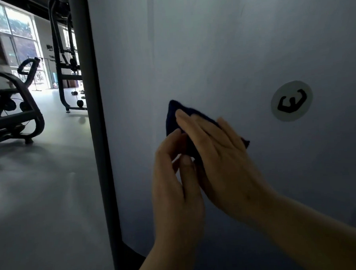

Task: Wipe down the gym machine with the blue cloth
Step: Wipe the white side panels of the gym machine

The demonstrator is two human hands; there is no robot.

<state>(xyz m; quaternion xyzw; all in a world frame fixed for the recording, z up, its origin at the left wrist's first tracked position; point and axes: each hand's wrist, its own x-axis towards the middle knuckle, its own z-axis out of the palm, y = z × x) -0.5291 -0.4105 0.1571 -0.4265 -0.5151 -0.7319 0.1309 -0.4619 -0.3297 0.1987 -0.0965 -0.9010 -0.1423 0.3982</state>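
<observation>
The right hand point(219, 153) lies flat, fingers straight, pressing the blue cloth point(175, 116) against the machine's pale panel point(209, 50). The left hand point(175, 176) pinches the cloth's lower edge between thumb and fingertips.

The floor point(42, 204) is a smooth pale grey, filling the left side of my view and shining where window light falls on it at upper left. An exercise bike point(12, 106) stands on it at the far left. Further back, a black frame machine point(66, 64) rests on it, with a dark ball point(80, 103) beside its foot.
</observation>
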